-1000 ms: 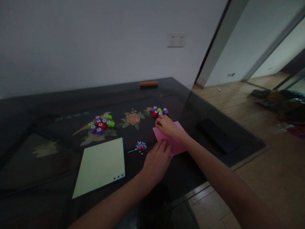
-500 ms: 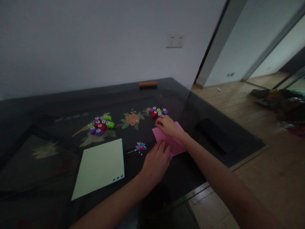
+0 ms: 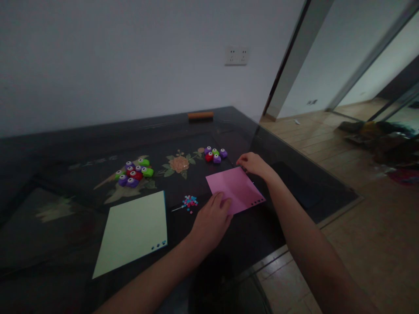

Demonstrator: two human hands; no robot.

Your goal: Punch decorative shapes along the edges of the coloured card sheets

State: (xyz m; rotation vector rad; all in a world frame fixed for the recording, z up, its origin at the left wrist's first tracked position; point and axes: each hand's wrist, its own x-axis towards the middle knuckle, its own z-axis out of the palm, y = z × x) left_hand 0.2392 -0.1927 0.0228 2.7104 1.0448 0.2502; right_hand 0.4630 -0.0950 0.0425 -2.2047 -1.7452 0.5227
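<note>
A square of pink paper [image 3: 240,185] with a row of small dark marks along its near right edge lies flat on the dark table. On its near left corner rests my left hand [image 3: 214,216], fingers lying on the sheet and thumb a little apart. My right hand [image 3: 255,165] is just past the sheet's far right edge, its fingertips pinched together. Whatever may be between them is too small to make out. Just beyond the paper, several purple, green and red toy pieces [image 3: 216,159] with eye shapes sit in a cluster.
Left of my hands are a pale green sheet [image 3: 135,229] and a pile of tiny pink and blue stars [image 3: 190,201] beside a thin stick [image 3: 177,209]. Another cluster of eyed pieces [image 3: 132,179] lies farther left. An orange-brown bar [image 3: 200,116] is at the table's back.
My right hand has lifted off the pink paper and moved right, past its edge. The paper now lies flatter and its marked edge shows. My left hand stays on its corner.
</note>
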